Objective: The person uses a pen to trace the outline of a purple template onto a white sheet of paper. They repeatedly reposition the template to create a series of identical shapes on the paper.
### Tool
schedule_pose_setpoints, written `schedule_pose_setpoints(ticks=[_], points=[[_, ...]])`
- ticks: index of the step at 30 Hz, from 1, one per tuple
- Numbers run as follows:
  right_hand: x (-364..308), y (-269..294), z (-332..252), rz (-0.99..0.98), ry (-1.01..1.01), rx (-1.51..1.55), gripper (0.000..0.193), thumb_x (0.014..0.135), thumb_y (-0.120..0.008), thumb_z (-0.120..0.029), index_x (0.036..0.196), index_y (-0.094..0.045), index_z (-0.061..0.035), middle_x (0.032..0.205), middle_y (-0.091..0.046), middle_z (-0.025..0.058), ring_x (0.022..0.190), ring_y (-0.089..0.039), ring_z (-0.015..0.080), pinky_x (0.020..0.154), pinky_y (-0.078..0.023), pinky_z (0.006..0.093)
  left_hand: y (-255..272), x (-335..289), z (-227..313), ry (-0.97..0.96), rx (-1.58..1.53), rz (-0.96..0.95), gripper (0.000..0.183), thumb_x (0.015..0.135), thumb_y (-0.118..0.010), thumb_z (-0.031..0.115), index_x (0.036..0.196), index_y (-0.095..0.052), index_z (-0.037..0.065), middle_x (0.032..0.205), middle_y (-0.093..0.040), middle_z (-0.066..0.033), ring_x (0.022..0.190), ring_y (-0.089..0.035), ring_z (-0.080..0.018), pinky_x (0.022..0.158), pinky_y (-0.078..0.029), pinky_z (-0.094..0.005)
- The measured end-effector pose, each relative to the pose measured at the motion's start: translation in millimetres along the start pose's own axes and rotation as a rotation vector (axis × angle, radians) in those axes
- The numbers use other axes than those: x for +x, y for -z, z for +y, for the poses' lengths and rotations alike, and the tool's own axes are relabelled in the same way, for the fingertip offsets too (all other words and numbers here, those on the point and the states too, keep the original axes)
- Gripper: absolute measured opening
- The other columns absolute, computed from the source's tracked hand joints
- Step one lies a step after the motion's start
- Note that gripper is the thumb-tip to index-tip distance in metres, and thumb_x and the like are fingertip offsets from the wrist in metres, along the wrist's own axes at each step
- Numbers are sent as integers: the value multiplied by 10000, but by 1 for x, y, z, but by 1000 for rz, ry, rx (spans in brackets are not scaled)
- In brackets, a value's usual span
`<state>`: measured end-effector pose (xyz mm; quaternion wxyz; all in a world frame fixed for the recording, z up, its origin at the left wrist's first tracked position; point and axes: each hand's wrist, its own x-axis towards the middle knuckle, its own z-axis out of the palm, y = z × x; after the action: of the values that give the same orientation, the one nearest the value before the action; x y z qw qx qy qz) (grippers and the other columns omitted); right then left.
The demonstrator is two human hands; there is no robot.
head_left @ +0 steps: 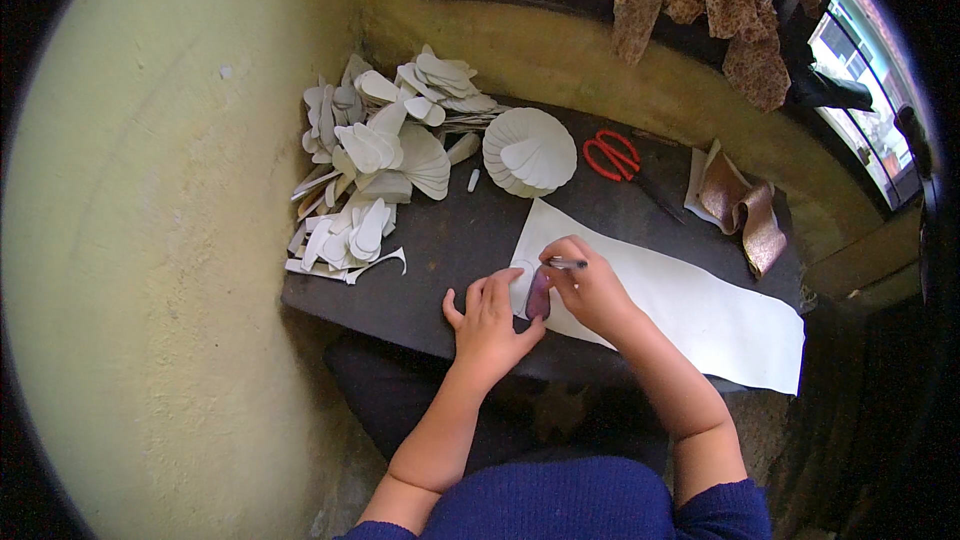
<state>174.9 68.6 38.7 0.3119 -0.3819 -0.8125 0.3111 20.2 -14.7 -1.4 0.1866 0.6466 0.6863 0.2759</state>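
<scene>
A white sheet [680,305] lies slantwise across the dark table, its left end under my hands. On that end rests a small purple oval template [538,294], with a thin curved line drawn on the sheet beside it. My left hand [487,323] lies with fingers spread, its index fingertip on the sheet's edge and its thumb at the template's lower end. Pinched in my right hand [588,290] is a pen [566,263], held just over the template's upper end. The pen's tip is hidden by my fingers.
Piles of cut white pieces [375,140] cover the table's far left, beside a round fan of them [529,152]. Red-handled scissors [612,157] and a small white stick [473,180] lie behind the sheet. A brownish strip [735,205] sits far right; a yellow wall [180,240] bounds the left.
</scene>
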Motion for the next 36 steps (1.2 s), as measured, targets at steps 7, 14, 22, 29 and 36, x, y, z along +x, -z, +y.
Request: schedule_pose_setpoints(ticks=[7, 14, 22, 29, 36], points=[[3, 25, 11, 165, -3, 142, 148, 927, -630, -47, 1074, -629, -30, 937, -630, 98, 779, -618, 171, 695, -511, 311, 1, -2, 6, -58, 76, 30, 504, 728, -766, 408, 1151, -615, 182, 1335, -504, -14, 1295, -412, -244, 1068, -149, -649], [1, 15, 37, 44, -128, 324, 163, 981, -558, -75, 1132, -575, -17, 818, -625, 66, 714, -611, 125, 662, -512, 284, 0, -1, 10, 12, 57, 69, 406, 690, -802, 397, 1001, -667, 173, 1331, -488, -32, 1307, -386, -271, 1082, -137, -639], [-4, 0, 50, 10, 32, 131, 190, 929, -621, -77, 1112, -579, -52, 971, -677, 163, 901, -680, 291, 792, -535, 367, 0, -1, 7, -74, 56, 44, 358, 710, -787, 315, 1012, -663, 168, 1198, -590, 3, 1218, -491, -229, 1095, -144, -611], [-6, 0, 49, -96, 282, -57, 299, 761, -678, -22, 1046, -599, -72, 947, -650, 137, 951, -608, 372, 829, -491, 446, -3, 2, 12, -151, 27, 32, 400, 756, -740, 239, 1126, -612, 157, 1180, -610, -18, 1171, -541, -222, 1091, -185, -574], [-12, 7, 46, -201, 218, -35, 376, 737, -692, -80, 1097, -581, -83, 997, -638, 146, 984, -602, 363, 827, -488, 461, -4, 11, 9, -252, -196, -42, 392, 788, -687, 111, 1164, -579, 125, 1182, -600, -59, 1168, -548, -268, 1048, -320, -456]])
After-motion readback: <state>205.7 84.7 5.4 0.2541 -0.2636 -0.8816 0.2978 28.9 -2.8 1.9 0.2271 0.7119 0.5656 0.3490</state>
